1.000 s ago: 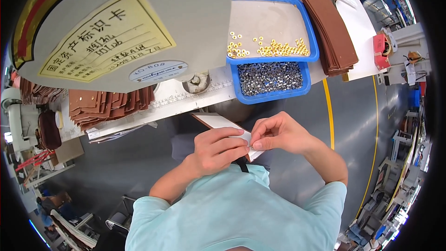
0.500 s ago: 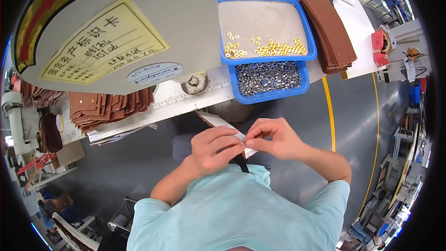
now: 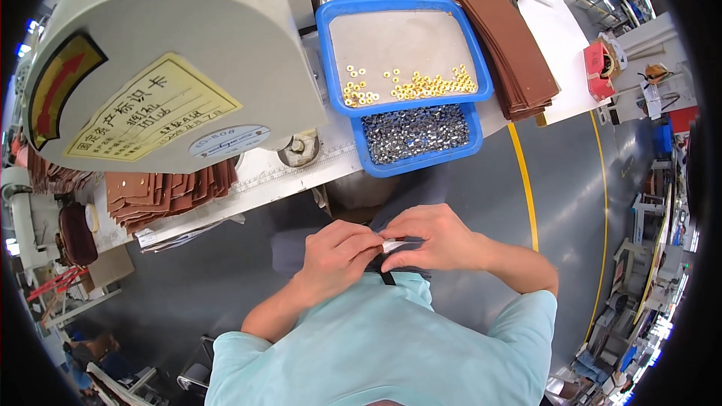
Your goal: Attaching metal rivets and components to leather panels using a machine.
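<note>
Over my lap I hold a brown piece with a white side [image 3: 392, 246], like the leather strips on the table; only a small pale part shows between my hands. My left hand [image 3: 336, 257] is closed on its left end, fingers bent over it. My right hand [image 3: 438, 237] pinches the right end, thumb below and fingers above. Most of the piece is hidden behind my fingers or turned edge-on. Ahead of my hands, a blue tray [image 3: 328, 53] carries loose gold eyelets [image 3: 432, 87], and a lower blue tray [image 3: 421, 168] is filled with silver metal fittings [image 3: 414, 134].
A large grey machine housing [image 3: 210, 7] fills the upper left. Stacked brown leather pieces [image 3: 162, 195] lie beneath it at the table edge [image 3: 263, 194]. More brown strips [image 3: 508, 53] are piled right of the trays, near a red box [image 3: 598, 74].
The piece has turned from showing its long white face to nearly edge-on. My hands have shifted slightly down, and my right fingers now spread over its top. The view has tilted a little.
</note>
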`<state>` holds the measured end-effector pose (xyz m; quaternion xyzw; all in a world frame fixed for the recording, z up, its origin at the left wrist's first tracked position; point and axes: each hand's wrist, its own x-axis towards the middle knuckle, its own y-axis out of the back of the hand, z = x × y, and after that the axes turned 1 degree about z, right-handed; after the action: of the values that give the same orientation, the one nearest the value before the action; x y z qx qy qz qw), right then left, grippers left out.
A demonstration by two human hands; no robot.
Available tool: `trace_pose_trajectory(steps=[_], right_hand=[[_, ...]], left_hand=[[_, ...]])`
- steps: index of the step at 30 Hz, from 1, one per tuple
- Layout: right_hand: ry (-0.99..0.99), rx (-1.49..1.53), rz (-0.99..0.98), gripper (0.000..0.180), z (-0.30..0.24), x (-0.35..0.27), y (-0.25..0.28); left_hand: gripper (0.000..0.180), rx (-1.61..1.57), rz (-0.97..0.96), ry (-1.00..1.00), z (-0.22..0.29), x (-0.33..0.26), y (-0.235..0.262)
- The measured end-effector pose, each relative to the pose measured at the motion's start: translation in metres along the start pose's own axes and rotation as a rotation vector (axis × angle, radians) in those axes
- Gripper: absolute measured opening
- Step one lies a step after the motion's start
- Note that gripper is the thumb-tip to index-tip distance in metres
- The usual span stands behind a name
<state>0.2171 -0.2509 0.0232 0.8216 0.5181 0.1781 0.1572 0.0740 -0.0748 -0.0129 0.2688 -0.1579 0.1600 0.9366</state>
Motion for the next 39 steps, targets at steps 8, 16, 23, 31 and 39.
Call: trace_pose_trajectory(steps=[8,16,23,31,39], right_hand=[[0.180,-0.235,0.001,0.018,0.016,0.001,-0.004],[0.262,-0.318,0.018,0.017,0.014,0.008,-0.016],[0.034,-0.379,0.246,0.027,0.024,0.095,0.059],[-0.196,-0.666,0.150,0.013,0.082,0.179,0.094],[-0.103,-0.934,0.002,0.010,0.076,0.188,0.091]], left_hand=[[0.031,-0.128,-0.063,0.188,0.021,0.010,0.009],[0.054,-0.094,-0.248,0.229,0.004,0.004,0.005],[0.045,0.052,-0.178,0.254,0.014,0.013,0.028],[0.045,0.082,-0.120,0.296,0.013,0.014,0.043],[0.042,-0.145,0.012,0.658,0.005,0.013,0.052]])
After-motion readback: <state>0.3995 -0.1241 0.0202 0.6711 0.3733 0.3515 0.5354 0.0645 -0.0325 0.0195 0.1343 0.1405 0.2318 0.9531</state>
